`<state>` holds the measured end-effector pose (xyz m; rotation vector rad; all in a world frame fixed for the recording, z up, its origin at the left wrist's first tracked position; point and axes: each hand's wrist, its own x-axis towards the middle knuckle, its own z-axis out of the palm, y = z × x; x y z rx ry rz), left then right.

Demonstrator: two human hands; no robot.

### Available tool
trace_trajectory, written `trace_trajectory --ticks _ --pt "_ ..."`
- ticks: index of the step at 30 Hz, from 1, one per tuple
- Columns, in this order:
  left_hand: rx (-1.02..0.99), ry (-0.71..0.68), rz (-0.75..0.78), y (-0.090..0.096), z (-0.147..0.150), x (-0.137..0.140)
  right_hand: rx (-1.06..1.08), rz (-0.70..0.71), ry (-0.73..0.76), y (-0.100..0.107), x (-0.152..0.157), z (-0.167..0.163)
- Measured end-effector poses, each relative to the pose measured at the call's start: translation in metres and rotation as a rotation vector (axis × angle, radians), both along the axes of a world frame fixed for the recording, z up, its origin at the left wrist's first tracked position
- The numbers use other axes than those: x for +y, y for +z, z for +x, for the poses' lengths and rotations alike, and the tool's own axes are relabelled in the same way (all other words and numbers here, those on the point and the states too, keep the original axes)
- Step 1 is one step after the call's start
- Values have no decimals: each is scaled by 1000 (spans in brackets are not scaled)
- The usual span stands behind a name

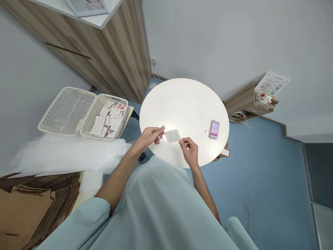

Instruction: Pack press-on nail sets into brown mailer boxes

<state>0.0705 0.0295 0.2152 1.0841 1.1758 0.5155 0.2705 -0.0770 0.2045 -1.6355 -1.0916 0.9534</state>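
1. Here, the left hand (150, 136) and right hand (190, 151) reach forward, fingertips pinched almost together on opposite ends of one white card (172, 136).
2. This card is above one round table (182, 100).
3. Rightward, one purple object (214, 129) lies.

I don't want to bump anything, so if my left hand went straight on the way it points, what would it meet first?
Probably the small white rectangular printed card in front of your left hand; whether they touch is unclear.

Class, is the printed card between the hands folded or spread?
Spread: the printed card shows one flat, lettered face, with no fold line visible.
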Motion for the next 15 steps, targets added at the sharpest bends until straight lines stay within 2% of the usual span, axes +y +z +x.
trace_trajectory --ticks 4,6,10,15 --pt "-26 -168 -222 -1 3 -2 -147 112 57 3 4 11" --pt "-83 -184 -264 -2 0 -3 -214 162 81 4 6 15" --pt "-152 -168 -217 -1 -11 -5 -230 201 89 8 12 13" --pt "-141 -119 -30 2 -26 -11 -19 58 64 18 24 -4"
